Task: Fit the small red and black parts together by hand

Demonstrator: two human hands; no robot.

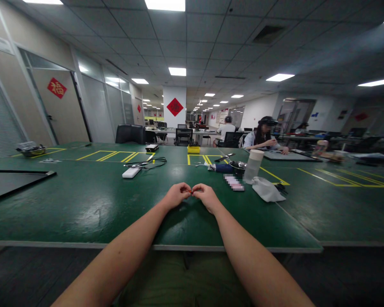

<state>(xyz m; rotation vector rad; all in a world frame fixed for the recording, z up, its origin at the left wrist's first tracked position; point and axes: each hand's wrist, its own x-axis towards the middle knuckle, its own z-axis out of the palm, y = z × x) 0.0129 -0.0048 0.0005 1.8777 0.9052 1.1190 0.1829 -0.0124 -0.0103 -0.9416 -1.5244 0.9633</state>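
My left hand [178, 195] and my right hand [206, 198] meet fingertip to fingertip just above the green table [115, 213]. Between the pinched fingers shows a tiny red object [191, 192]. Its kind is too small to make out, and the fingers cover most of it. Both hands are closed in a pinch on it. A phone with a pink, blurred-out face [233, 182] lies to the right of my right hand. Beyond my left hand is a white power bank-like block [131, 172] with a black cable [155, 162].
A translucent bottle [253, 167], a white pouch [267, 190] and a metal bowl [238, 167] stand at right. Farther back sits a yellow box [193, 149]. A dark-framed board [13, 185] lies at left. Across the table, a person [265, 138] works at another board.
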